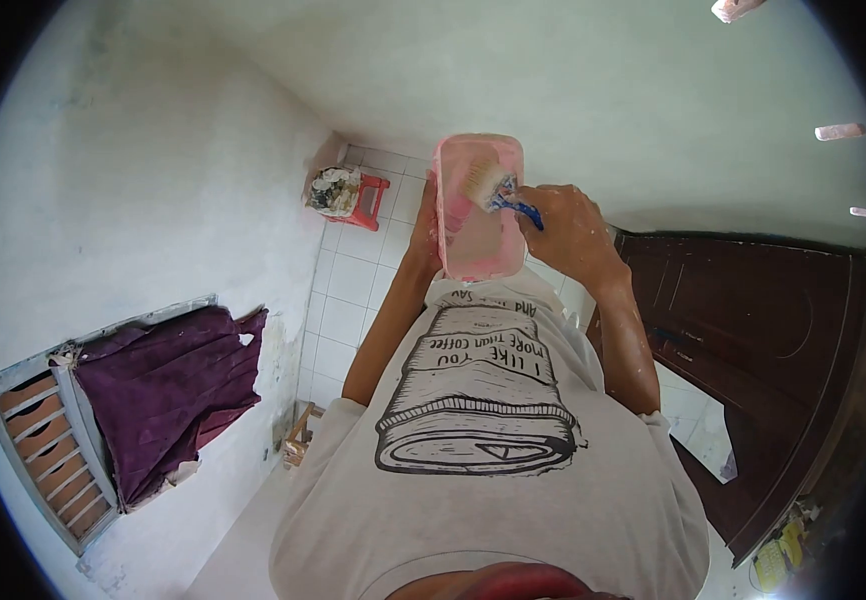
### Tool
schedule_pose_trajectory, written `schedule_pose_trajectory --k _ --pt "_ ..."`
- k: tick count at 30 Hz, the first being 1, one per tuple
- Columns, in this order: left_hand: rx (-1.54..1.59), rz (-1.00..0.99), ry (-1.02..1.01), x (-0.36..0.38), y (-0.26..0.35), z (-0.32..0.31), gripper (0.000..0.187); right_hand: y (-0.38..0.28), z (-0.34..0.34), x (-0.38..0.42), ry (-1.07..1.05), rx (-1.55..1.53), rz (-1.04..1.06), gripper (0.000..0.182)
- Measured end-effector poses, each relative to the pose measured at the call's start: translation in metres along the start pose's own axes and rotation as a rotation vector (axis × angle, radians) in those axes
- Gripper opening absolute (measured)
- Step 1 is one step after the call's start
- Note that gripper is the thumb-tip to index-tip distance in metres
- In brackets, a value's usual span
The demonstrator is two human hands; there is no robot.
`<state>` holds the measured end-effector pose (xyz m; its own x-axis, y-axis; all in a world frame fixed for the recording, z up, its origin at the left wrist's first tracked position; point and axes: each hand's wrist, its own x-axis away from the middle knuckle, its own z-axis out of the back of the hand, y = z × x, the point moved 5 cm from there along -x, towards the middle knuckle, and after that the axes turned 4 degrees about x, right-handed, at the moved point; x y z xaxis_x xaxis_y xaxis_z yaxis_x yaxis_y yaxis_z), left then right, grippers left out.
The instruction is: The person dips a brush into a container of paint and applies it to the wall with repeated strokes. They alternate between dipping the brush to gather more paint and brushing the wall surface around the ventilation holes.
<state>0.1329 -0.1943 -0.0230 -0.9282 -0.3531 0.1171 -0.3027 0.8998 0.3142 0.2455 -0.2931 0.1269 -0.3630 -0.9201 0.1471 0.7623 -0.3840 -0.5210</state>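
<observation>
I look steeply down my own front, over a white printed T-shirt. My left hand (425, 225) grips the left edge of a pink plastic tub (480, 250) held out at chest height. My right hand (565, 228), speckled with white, is closed on the blue handle of a paintbrush (498, 190). The brush's pale bristles sit inside the tub near its far end, against pinkish paint. Both forearms reach forward from my body.
Below is a white tiled floor (348, 290) with a red stool (366, 200) carrying a bundle. A whitish wall stands to the left, with a window draped in purple cloth (168, 385). A dark brown door (773, 340) is on the right.
</observation>
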Motion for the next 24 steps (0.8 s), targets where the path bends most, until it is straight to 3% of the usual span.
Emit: schedule_pose_trajectory --k 7,12,24 --pt "0.013 0.0 0.125 0.013 -0.002 0.002 0.063 0.0 0.015 0.013 0.117 0.009 0.007 0.022" --pt "0.028 -0.011 0.113 0.013 -0.008 -0.004 0.062 0.002 0.014 0.017 0.09 0.032 -0.04 0.025" --pt "-0.066 -0.048 0.107 0.017 -0.009 -0.012 0.064 0.002 0.013 0.029 0.271 -0.055 0.077 0.022"
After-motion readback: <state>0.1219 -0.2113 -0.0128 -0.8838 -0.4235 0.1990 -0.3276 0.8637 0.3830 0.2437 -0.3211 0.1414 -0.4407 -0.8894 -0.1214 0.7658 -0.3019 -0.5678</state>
